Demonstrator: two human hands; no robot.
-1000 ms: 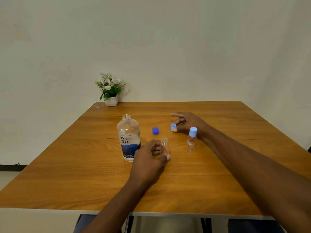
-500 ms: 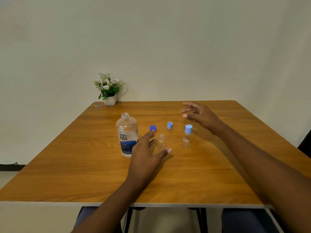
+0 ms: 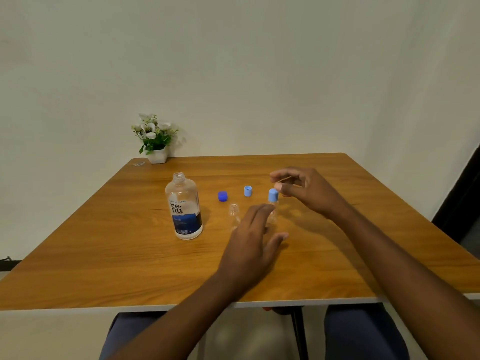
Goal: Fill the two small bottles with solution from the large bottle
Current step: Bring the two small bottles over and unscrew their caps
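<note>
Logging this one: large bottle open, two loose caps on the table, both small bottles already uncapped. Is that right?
Not quite. The head view shows only one small bottle uncapped; the other small bottle has its light blue cap on. The large bottle is open, and two caps, a dark blue cap and a loose light blue cap, lie on the table.

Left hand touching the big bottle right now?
Apart. The head view shows bare table between the left hand and the large bottle; the hand is off to the bottle's right, by the uncapped small bottle.
</note>
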